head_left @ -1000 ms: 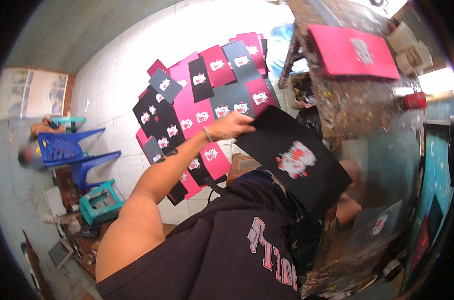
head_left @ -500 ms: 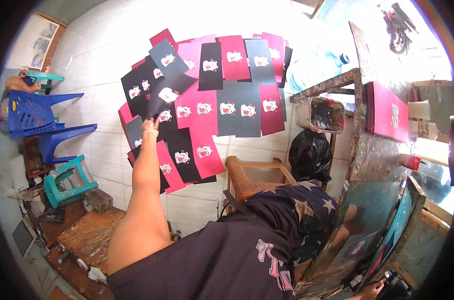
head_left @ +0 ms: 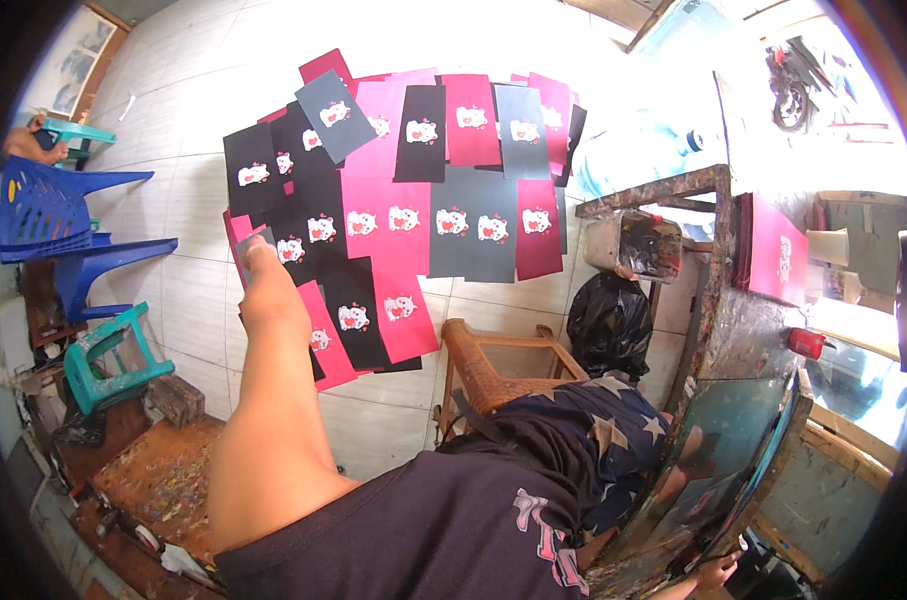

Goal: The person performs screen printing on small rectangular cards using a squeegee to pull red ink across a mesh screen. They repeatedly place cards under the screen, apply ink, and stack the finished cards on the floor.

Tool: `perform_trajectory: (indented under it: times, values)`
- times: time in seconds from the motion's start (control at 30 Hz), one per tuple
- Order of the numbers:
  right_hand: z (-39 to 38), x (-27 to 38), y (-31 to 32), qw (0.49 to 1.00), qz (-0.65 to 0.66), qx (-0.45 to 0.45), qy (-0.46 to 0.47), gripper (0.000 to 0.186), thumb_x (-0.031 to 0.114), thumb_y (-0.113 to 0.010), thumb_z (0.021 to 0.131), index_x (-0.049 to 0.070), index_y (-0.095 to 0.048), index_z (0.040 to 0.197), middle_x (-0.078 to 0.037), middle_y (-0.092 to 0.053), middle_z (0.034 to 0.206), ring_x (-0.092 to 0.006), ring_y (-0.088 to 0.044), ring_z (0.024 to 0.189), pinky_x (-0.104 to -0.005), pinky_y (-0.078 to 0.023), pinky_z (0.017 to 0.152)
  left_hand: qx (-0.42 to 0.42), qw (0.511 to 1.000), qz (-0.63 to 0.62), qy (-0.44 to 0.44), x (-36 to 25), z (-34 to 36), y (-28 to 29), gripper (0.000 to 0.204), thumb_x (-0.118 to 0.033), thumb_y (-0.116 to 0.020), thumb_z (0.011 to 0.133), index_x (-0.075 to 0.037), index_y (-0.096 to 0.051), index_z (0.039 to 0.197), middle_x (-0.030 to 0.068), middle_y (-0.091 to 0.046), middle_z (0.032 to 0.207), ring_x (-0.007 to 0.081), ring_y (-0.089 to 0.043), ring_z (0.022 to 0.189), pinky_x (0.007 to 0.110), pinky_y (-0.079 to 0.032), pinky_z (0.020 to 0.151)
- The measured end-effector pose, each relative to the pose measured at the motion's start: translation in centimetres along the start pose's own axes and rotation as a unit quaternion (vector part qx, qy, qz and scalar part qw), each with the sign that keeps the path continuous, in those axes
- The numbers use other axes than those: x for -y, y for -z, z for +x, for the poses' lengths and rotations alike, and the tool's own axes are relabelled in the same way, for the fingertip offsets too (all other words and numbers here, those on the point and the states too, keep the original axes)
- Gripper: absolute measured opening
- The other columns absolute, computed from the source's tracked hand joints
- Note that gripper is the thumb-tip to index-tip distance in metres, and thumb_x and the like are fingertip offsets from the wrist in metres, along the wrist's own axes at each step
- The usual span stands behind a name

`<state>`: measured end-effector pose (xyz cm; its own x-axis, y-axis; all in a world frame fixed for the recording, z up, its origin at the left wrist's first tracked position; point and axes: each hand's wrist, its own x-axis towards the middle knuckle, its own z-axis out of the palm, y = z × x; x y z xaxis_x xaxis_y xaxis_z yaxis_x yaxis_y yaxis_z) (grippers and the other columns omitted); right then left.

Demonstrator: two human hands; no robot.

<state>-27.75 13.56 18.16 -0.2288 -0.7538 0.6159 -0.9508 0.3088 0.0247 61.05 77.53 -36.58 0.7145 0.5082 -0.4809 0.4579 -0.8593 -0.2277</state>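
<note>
My left hand [head_left: 260,258] reaches the left side of a spread of pink, black and grey sheets, over a small grey one; its fingers are foreshortened, so their grip is unclear. The sheets, such as a pink one [head_left: 404,335] and a black one [head_left: 419,155], lie overlapping on the tiled floor, each printed with white animal figures with red hearts. My right hand [head_left: 716,570] is low at the right beside a glass panel [head_left: 724,430], fingers curled on something small and pale that I cannot make out.
A blue chair [head_left: 49,210], teal stool [head_left: 114,360] and another person's hands [head_left: 44,145] are left. A wooden stool [head_left: 494,370], black bag [head_left: 609,320] and grimy container [head_left: 634,245] border the sheets; right are a stained workbench [head_left: 734,340] with pink stack [head_left: 774,250], and a water jug [head_left: 634,150].
The black sheet my left hand carried from near my body to the spread is out of that hand's raised grip; the hand is now lower and further left. My right hand has moved down.
</note>
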Motion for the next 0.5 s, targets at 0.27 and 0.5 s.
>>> perform_trajectory:
  times: [0.27, 0.5]
  values:
    - [4.9, -3.5, -4.5, 0.991, 0.073, 0.052, 0.094, 0.05, 0.057, -0.05, 0.102, 0.022, -0.072, 0.129, -0.012, -0.078, 0.105, -0.032, -0.073, 0.093, -0.0476, -0.053, 0.079, -0.115, 0.937, -0.323, -0.069, -7.9, -20.0, -13.3, 0.037, -0.028, -0.075, 0.087, 0.0, -0.07, 0.111, 0.0225, -0.075, 0.105, 0.0365, -0.074, 0.097, 0.048, -0.057, 0.089]
    - [7.6, -2.9, -2.8, 0.99, 0.114, 0.038, 0.073, 0.047, 0.042, -0.063, 0.1, 0.006, -0.071, 0.129, -0.019, -0.073, 0.122, -0.0322, -0.07, 0.108, -0.0418, -0.053, 0.093, 0.121, 0.536, -0.376, -0.746, -23.2, -63.9, 4.0, 0.017, -0.011, -0.068, 0.095, 0.0, -0.071, 0.109, 0.0111, -0.067, 0.089, 0.0217, -0.065, 0.078, 0.035, -0.053, 0.074]
